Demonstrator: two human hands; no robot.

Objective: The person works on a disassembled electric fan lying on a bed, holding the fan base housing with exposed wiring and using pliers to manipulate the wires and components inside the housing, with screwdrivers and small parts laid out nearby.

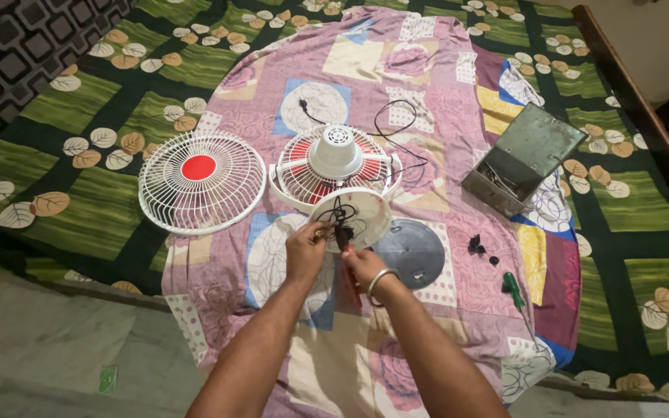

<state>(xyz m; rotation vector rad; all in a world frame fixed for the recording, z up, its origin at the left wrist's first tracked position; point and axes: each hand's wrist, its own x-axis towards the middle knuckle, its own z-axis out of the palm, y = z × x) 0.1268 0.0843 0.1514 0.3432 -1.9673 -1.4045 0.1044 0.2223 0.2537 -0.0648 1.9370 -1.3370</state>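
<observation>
Open cloth at lower centre of the frame, below both hands. Blocked at centre by fan body [336,164], left of centre by loose grille [201,181], right of centre by grey disc [409,252]. Toolbox [522,157] at right; screwdriver [513,289] lower right.

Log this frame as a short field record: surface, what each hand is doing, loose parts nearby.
surface: patchwork cloth over a green leaf-print sheet
left hand: at the wires in the fan's round base
right hand: holds a red-handled tool, bangle on wrist
loose parts: front grille, grey cover disc, green screwdriver, open metal box
</observation>
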